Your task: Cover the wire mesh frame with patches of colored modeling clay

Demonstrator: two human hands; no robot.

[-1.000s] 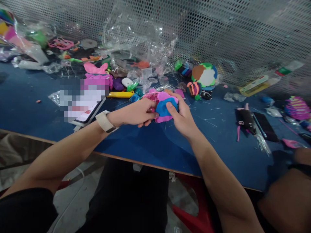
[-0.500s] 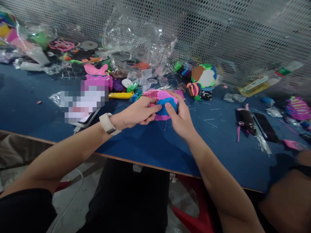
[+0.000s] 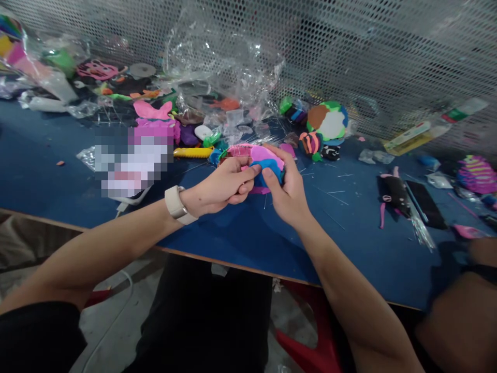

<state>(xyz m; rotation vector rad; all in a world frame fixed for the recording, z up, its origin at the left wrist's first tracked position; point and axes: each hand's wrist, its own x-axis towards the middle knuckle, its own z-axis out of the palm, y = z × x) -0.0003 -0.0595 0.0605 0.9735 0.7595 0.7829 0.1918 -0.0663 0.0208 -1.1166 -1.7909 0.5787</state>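
Note:
Between my hands, above the blue table, is a pink and blue modelling-clay piece (image 3: 264, 154). My right hand (image 3: 288, 194) wraps round its right side, with the thumb lying on the blue clay and the fingers behind. From the left, my left hand (image 3: 229, 185) pinches the blue clay's edge between thumb and curled fingers. Behind my left hand lies a pink mesh-like piece (image 3: 238, 150); whether it joins the clay I cannot tell. My hands cover much of the lower and left part of the piece.
A yellow cutter (image 3: 194, 153) lies left of my hands, near a blurred-out phone (image 3: 135, 166). Plastic wrap (image 3: 229, 57) and clay shapes line the perforated metal panel (image 3: 349, 46). Thin wires (image 3: 336, 192), a black clay figure (image 3: 394, 194) and a bottle (image 3: 442, 122) lie right. Another person's arm (image 3: 462, 311) is at lower right.
My left hand has shifted slightly to the right over the clay, covering more of its lower pink edge. My right hand keeps its hold, its thumb a little lower on the blue part.

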